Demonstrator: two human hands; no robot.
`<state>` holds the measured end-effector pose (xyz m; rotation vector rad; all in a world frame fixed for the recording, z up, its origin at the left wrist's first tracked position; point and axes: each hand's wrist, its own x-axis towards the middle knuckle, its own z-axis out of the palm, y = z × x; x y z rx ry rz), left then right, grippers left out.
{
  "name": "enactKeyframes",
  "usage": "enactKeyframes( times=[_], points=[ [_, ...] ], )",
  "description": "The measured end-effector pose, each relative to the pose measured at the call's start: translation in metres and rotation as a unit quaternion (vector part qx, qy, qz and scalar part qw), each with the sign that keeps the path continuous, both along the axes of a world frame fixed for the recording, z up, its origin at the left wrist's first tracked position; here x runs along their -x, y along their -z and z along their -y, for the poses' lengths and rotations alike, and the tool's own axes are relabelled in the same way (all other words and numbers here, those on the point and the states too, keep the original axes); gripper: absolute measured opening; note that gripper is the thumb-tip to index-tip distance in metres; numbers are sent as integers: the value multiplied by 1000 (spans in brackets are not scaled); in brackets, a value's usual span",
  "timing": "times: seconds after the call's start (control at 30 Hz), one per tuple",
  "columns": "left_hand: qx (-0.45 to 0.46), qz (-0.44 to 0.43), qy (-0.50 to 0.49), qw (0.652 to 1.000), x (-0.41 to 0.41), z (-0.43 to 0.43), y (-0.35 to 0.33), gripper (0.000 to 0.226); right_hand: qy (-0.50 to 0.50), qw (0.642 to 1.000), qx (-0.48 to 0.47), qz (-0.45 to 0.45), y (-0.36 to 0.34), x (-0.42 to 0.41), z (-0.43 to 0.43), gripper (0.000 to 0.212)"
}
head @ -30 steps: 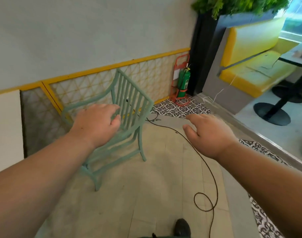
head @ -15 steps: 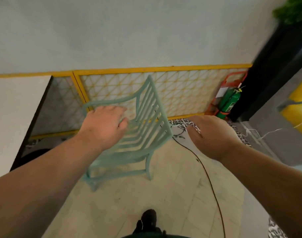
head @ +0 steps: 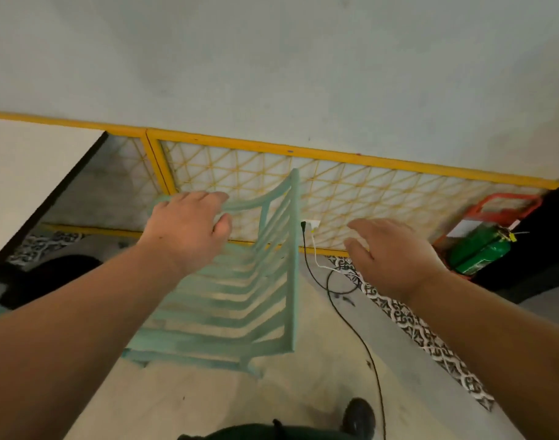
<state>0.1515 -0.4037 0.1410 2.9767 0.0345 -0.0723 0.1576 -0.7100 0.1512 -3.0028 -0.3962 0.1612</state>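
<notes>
Chair (head: 240,342), mint-green and slatted, stands in the middle of the frame on the pale floor, its back post upright and its curved rail sweeping toward the upper left. The left hand (head: 186,230) hangs over that rail from the lower left. Its fingers (head: 208,196) are lightly bent, their tips lie over the rail's far end, and the thumb sits loose at the side. The rail emerges just beside the fingertips, but whether skin meets metal cannot be told, and nothing shows the fingers wrapped round it.

The right hand (head: 395,258) is right of centre, palm down, with its fingers spread, nearly straight and holding nothing. It is clear of the chair's back post, with a black cable (head: 351,325) trailing down the floor between them.

Behind the chair, a yellow lattice panel (head: 367,192) runs along the wall. A green fire extinguisher (head: 481,249) lies at the right edge, and a black shoe (head: 357,417) shows at the bottom.
</notes>
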Motion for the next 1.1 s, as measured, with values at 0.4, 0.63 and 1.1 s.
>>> enactKeyframes(
  times=[0.4, 0.63, 1.1],
  points=[
    [23, -35, -239, 970, 9, 78, 37, 62, -234, 972, 24, 3, 30, -161, 32, 41],
    [9, -41, -338, 940, 10, 64, 44, 54, -308, 951, -18, -23, 60, -209, -18, 48],
    [21, -76, -510, 857, -4, 177, 111, 57, -515, 856, 17, -40, 120, -299, -42, 46]
  ],
)
